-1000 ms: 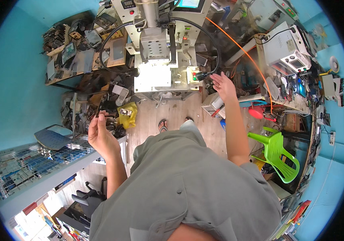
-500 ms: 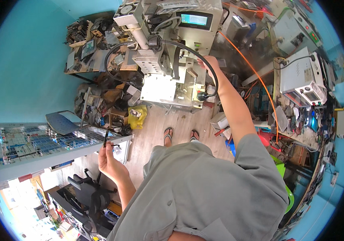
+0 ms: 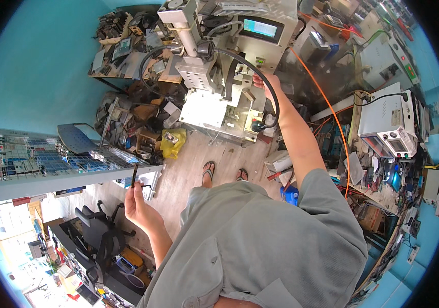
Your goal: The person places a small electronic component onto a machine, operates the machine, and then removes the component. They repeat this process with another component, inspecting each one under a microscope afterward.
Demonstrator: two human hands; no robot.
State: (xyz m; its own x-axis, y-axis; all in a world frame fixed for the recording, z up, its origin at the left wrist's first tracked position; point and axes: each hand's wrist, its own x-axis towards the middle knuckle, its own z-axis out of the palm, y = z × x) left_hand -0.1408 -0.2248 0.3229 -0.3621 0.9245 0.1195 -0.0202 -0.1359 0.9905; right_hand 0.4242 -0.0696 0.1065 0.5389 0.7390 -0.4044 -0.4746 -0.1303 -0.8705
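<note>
My left hand (image 3: pixel 143 211) is raised at the left, pinching a thin dark strip (image 3: pixel 135 175) upright between thumb and fingertips. A short black end bends off to the right beside it; its exact kind is too small to tell. At the front of a light-coloured bench machine (image 3: pixel 250 54), my right arm stretches forward. My right hand (image 3: pixel 268 86) is at the machine's right side, fingers curled in toward it, and what they grip is hidden. A black hose (image 3: pixel 247 61) arches across in front of that hand. Left of it lies the brightly lit white work plate (image 3: pixel 202 110).
A lit screen (image 3: pixel 260 28) sits atop the machine, with a black and red knob (image 3: pixel 256 124) at its front right corner. An orange hose (image 3: pixel 327 97) runs down the right. Beside my left hand stands a wire-topped rack (image 3: pixel 65 177); a yellow bag (image 3: pixel 172 142) lies on the floor.
The view has shifted slightly, so the machine appears further right. My left hand still pinches the dark strip, and my right hand stays at the machine's side.
</note>
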